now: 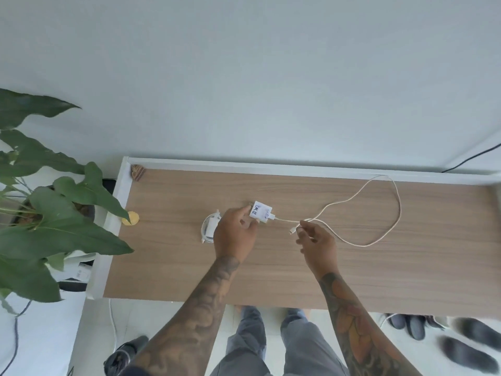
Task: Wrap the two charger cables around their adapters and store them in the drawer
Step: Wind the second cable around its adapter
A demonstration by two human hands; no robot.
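A white adapter point(261, 212) with handwriting on its label sits mid-table, pinched between the thumb and forefinger of my left hand point(235, 236). Its white cable point(390, 229) runs right in a big loose loop over the wooden table top point(176, 261) and comes back toward the middle. My right hand point(317, 246) pinches that cable close to its free plug end point(292, 230). A second white charger point(209, 226), with its cable coiled around it, lies just left of my left hand, partly hidden by it. No drawer is in view.
A leafy potted plant point(46, 207) stands off the table's left edge. A small yellow round thing point(131, 218) lies at the left rim, a brown ornament point(138, 171) in the back left corner. Shoes point(469, 346) lie on the floor at right. A white wall backs the table.
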